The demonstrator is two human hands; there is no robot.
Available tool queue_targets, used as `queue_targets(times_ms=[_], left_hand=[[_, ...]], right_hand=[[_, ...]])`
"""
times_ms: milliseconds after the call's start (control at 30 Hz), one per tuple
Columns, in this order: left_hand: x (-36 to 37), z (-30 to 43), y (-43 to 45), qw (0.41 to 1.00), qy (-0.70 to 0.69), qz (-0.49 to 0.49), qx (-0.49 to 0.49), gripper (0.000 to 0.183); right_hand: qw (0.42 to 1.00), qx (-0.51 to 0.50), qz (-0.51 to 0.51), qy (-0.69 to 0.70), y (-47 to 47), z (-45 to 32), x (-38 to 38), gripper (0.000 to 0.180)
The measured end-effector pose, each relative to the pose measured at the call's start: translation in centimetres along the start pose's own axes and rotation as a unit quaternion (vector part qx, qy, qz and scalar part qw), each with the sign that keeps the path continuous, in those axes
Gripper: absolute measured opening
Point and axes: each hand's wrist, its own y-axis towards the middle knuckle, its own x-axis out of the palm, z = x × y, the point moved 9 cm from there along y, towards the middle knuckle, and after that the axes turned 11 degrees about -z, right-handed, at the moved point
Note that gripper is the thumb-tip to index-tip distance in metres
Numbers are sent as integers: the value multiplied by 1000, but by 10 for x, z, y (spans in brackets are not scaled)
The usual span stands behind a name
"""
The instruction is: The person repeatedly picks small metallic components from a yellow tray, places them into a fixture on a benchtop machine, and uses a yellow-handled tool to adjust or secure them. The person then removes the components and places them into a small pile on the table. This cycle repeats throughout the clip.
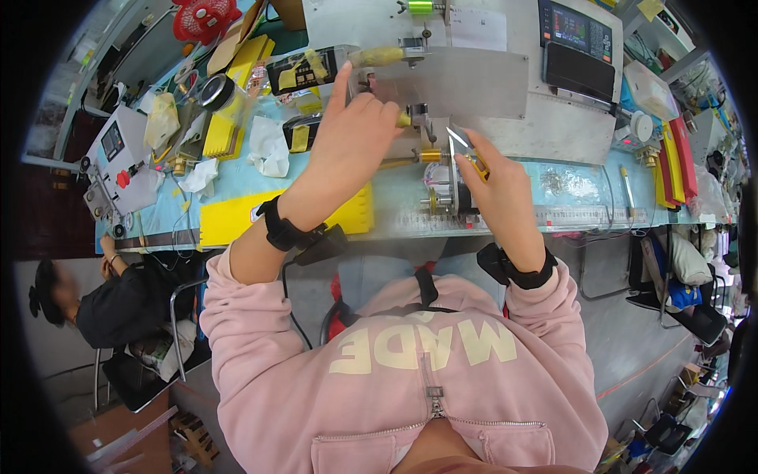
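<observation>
My right hand (502, 181) grips a pair of scissors (458, 137) with yellow handles; the blades point up and left, partly apart. Just left of them are a gold-coloured cylinder (431, 155) and a small metal block on a post (418, 109). My left hand (358, 133) reaches over the machine's metal plate (468, 83). Its index finger extends to the left end of a yellow-wrapped rod (377, 57), while the other fingers curl near a second yellow piece. Whether those fingers hold anything is hidden by the hand.
A control panel with a lit screen (577, 32) stands at the back right. A steel ruler (568, 214) runs along the bench's front edge. Yellow corrugated sheets (237, 216), crumpled tissue (269, 145) and a lidded jar (218, 93) lie left. A brush (628, 189) lies right. Another person sits far left.
</observation>
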Motion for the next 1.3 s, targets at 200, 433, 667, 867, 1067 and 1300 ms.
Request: queue_targets(times_ms=[200,433,667,867,1067,1300], left_hand=[[-18,-2,-4,988,-49,142,22,38],[-15,-3,-7,984,-74,154,43,36],[-14,-4,-6,980,-92,175,38,36],[-12,-1,-11,986,-68,150,22,43],[-29,4,-11,953,-121,263,84,32],[-36,74,-47,904,-219,123,346,22]], right_hand=[[1000,-19,11,15,12,-1,13,35],[1000,-20,0,18,18,-3,23,34],[1000,-13,4,4,19,-3,24,33],[1000,-20,9,0,16,2,20,34],[992,36,27,120,4,25,-10,40],[993,8,13,114,5,26,-30,43]])
